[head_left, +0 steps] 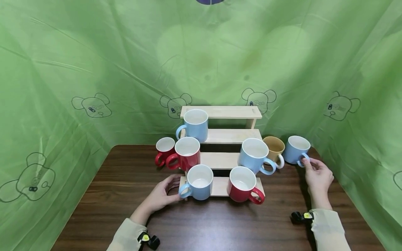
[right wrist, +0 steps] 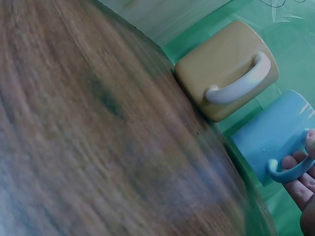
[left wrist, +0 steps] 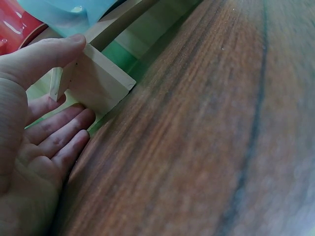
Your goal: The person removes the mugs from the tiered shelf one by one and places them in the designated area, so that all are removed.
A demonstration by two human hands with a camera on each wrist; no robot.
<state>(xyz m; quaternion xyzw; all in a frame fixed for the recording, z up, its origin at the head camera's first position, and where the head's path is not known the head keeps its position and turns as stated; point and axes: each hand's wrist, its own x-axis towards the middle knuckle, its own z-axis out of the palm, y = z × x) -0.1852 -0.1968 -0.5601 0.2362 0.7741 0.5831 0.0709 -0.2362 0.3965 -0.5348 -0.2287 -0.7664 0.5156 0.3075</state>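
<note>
At the back right of the table, my right hand (head_left: 318, 176) pinches the handle of a light blue mug (head_left: 295, 148). The right wrist view shows thumb and fingers at that handle, the mug upright beside a tan mug (right wrist: 224, 73) with a white handle. My left hand (head_left: 161, 195) holds the left end of the lowest step of a wooden tiered rack (head_left: 220, 185). In the left wrist view its thumb (left wrist: 64, 49) lies along the board and the other fingers are at the end piece. Close by that thumb stands a light blue mug (head_left: 200, 186).
On the rack stand more mugs: a red one (head_left: 188, 158) and a blue one (head_left: 196, 127) at left, a blue one (head_left: 251, 157) and a red one (head_left: 238, 190) at right. A small red mug (head_left: 164, 148) is left of the rack. Green cloth (head_left: 132, 69) hangs behind the table.
</note>
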